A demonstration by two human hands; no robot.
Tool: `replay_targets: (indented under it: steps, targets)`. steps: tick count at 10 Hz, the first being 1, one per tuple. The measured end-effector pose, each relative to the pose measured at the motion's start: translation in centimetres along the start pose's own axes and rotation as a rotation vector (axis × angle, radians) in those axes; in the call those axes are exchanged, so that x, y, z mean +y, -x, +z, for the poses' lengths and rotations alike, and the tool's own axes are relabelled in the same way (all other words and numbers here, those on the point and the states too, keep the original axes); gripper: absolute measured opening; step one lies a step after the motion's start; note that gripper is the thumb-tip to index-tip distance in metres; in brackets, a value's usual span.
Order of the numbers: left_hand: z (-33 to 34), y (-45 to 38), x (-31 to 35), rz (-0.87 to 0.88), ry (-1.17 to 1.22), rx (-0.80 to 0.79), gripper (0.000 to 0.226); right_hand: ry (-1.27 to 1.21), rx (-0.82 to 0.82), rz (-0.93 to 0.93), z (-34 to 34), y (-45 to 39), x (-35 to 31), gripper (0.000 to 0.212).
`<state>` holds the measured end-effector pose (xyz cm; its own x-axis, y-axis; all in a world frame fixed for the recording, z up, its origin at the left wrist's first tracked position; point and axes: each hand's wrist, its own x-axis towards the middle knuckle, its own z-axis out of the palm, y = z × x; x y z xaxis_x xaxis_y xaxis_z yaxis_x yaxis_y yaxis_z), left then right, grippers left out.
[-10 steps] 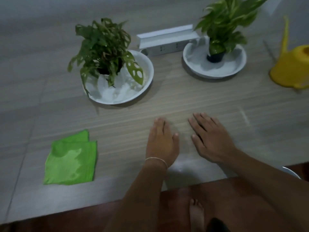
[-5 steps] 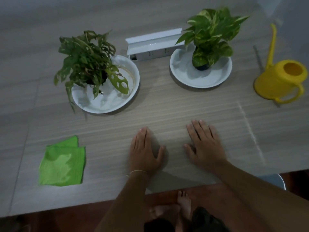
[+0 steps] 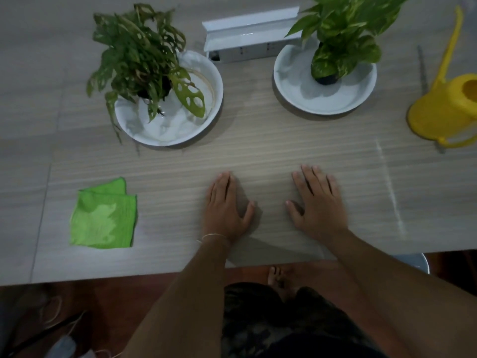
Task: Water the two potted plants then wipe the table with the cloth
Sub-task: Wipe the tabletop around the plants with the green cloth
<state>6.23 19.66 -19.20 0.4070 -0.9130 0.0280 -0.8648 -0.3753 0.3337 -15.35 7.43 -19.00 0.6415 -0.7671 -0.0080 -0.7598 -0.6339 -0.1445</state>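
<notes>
So your left hand (image 3: 224,208) and right hand (image 3: 318,204) lay flat on the table (image 3: 271,151), fingers straight, holding nothing. The cloth (image 3: 103,215) sat folded to your left, both plants (image 3: 139,55) (image 3: 343,34) stood in dishes beyond, the can (image 3: 446,107) far right.

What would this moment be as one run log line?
stage: not started | left hand: flat on table | right hand: flat on table | watering can: untouched, far right | cloth: folded, left
</notes>
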Motion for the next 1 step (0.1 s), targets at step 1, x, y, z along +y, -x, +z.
replay_targets:
  steps: [1]
  targets:
    - [0.03,0.11,-0.07,-0.003,0.026,0.015,0.082,-0.048,-0.017,0.028,-0.3,-0.52,-0.05,0.077]
